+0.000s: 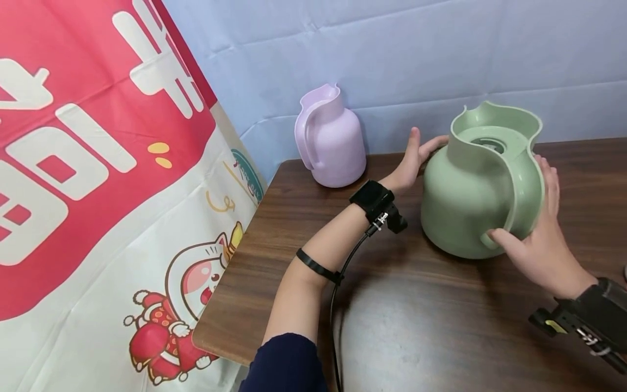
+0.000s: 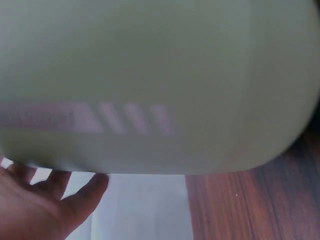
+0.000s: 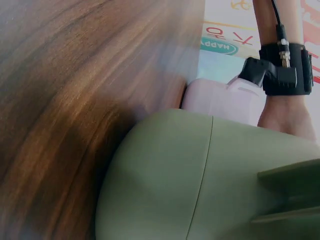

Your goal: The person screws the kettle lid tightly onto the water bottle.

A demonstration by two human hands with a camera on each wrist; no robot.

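Observation:
A pale green thermos jug (image 1: 465,201) stands upright on the wooden table, its handle toward the front right. My left hand (image 1: 409,163) touches its far left side, thumb raised apart from the jug; in the left wrist view the fingers (image 2: 85,195) rest against its surface. My right hand (image 1: 539,245) holds its right side, the thumb by the handle's lower end and the fingers along the body. The right hand itself is outside the right wrist view, where the jug (image 3: 160,175) fills the lower part. A lilac jug (image 1: 338,144) stands farther left.
The table (image 1: 392,326) has its left edge near my left forearm. A pale blue cloth (image 1: 392,60) hangs behind it, and a red and white printed cloth (image 1: 98,218) hangs at the left. A black cable (image 1: 334,316) runs along my left arm.

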